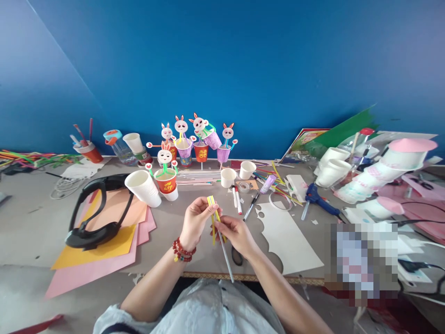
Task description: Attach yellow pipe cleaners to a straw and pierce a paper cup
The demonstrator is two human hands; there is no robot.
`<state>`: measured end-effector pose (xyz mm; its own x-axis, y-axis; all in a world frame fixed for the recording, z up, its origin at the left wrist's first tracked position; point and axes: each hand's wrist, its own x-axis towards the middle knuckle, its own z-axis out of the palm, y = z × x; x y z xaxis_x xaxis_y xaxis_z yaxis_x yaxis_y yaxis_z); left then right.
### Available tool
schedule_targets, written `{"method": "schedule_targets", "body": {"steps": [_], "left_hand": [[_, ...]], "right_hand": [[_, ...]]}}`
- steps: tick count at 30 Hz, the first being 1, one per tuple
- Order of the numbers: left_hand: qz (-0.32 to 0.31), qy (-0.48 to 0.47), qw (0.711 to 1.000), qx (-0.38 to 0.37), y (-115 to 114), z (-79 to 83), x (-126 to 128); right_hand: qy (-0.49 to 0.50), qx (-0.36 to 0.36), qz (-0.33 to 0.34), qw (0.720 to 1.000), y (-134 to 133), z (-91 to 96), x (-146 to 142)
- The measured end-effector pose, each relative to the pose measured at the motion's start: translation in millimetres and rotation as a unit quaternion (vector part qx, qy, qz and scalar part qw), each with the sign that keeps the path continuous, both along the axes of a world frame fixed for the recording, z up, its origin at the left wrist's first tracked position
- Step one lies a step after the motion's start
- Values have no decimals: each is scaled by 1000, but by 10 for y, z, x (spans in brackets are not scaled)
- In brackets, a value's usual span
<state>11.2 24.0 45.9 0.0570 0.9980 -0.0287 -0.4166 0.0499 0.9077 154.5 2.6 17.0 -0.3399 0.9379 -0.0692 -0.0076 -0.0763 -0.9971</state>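
Over the table's front part, my left hand (199, 219) pinches the top of a folded yellow strip (213, 234), whose ends hang down. My right hand (237, 234) grips the same strip lower down, close beside the left fingertips. A thin pale stick, like a straw (226, 260), slants down from between the hands toward my shirt. How stick and strip join is hidden by the fingers. Just under my right hand shows a dark loop (237, 256), like a scissors handle. Behind the hands stand paper-cup rabbit figures, one in a red cup (167, 184).
Left lie a black headset (92, 235) and coloured paper (120, 273); stacked white cups (143, 186) stand nearby. Right are cut white card (288, 239), markers (237, 199), a blue glue gun (321, 202) and a cup tower (382, 171). A blue wall (222, 69) closes the back.
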Motion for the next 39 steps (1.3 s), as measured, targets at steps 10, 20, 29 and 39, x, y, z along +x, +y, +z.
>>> {"method": "schedule_targets", "body": {"steps": [10,20,29,39], "left_hand": [[-19,-76,995,-57,-37,50,17],[-34,58,996,53,-70,31,-10],[-135,-1,990,28,-118,136,6],[-148,4,989,-13,-136,25,80]], "right_hand": [[-96,94,-55,989,-34,-46,-75],[-93,154,-110,977,119,329,174],[-67,236,-121,962,289,529,53],[-109,243,-220,938,314,366,22]]}}
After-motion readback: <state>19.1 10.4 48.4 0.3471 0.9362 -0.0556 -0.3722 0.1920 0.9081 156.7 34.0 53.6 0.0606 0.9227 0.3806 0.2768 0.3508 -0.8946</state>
